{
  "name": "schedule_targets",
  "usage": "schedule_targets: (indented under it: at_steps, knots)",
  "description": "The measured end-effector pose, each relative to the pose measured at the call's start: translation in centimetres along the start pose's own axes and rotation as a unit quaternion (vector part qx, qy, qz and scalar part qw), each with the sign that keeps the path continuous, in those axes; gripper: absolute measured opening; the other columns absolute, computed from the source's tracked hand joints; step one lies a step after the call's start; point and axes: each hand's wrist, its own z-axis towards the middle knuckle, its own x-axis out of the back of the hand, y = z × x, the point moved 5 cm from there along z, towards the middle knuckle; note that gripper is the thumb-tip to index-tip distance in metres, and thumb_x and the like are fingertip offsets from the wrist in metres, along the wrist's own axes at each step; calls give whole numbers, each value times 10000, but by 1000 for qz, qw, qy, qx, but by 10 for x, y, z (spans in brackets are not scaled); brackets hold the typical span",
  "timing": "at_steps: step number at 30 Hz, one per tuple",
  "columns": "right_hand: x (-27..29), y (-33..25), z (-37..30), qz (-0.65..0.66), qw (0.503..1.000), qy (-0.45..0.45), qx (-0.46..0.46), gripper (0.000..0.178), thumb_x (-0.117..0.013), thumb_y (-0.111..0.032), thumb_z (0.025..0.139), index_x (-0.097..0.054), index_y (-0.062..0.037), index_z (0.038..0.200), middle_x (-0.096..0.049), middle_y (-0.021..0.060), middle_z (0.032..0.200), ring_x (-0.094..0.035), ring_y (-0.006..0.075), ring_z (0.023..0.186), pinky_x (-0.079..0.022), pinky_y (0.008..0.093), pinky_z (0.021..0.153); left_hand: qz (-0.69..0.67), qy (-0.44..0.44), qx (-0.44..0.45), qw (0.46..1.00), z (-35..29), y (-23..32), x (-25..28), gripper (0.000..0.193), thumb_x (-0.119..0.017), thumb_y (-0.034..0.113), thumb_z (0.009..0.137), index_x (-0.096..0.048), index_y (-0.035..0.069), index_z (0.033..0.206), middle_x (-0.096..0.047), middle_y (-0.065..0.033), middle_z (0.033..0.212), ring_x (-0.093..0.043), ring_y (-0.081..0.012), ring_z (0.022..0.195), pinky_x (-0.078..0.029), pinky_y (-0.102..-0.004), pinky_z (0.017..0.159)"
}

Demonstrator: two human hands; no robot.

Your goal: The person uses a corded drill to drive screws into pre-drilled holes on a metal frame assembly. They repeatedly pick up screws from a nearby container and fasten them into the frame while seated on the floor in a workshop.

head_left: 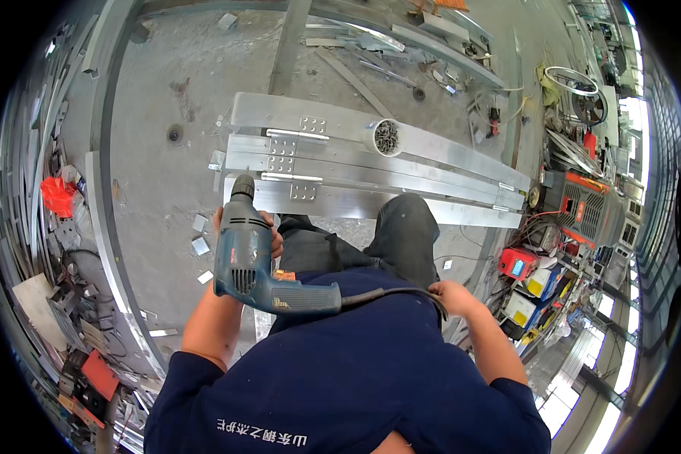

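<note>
Concrete workshop floor [159, 68]: metal beams [401, 178] lie side by side, perforated plates [282, 155] set across their left ends. Left hand [268, 234] grips blue drill [250, 261], bit short of plates. Right hand [450, 295] clenched on cord [390, 293]. Fastening judged unfinished; screw cup [386, 137] full.

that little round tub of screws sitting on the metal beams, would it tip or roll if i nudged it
The tub of screws looks fairly full, so probably bottom-heavy and slow to tip. It stands upright on a flat aluminium beam, so it would likely slide first. If knocked over, its round wall could roll and spill screws.
</note>
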Motion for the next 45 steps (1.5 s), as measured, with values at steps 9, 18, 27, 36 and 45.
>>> schedule_targets:
  at_steps: [9,18,27,36,45]
  knots:
    - [70,-43,53,-140,986,63,68,224,-614,-275,873,-682,-62,858,-681,192,847,-640,406,839,-506,479,728,-4,-2,-97,995,-8,6,-15,892,-316,824,874,-623,20,1108,-281,-6,548,-252,-150,485,-245,-313,486]
    - [106,-62,119,-307,928,-158,141,233,-673,-300,809,-746,-115,929,-717,149,886,-676,354,849,-539,433,765,-2,123,-163,979,-27,-12,-44,922,-344,840,853,-622,4,1126,-318,-19,555,-263,-144,502,-244,-314,501]
    - [156,-116,126,27,973,84,213,346,-709,-271,841,-650,-25,1076,-694,173,968,-663,346,894,-522,423,806,-107,283,-32,952,38,-65,-20,924,-412,819,831,-606,-40,1110,-497,-84,652,-461,-212,579,-428,-364,546]
    - [120,-223,43,-132,944,39,302,816,-810,-314,728,-460,-39,1413,-658,238,1160,-642,401,1065,-517,423,912,-50,370,42,927,72,-91,-23,673,-485,742,830,-667,145,1081,-675,-48,1011,-636,-234,922,-499,-415,814]
    - [107,-217,36,-43,955,65,286,831,-802,-220,714,-436,-56,1442,-665,258,1126,-646,395,1070,-502,406,924,58,321,92,941,78,-87,-12,636,-478,755,851,-664,151,924,-557,7,741,-476,-142,636,-352,-286,584]
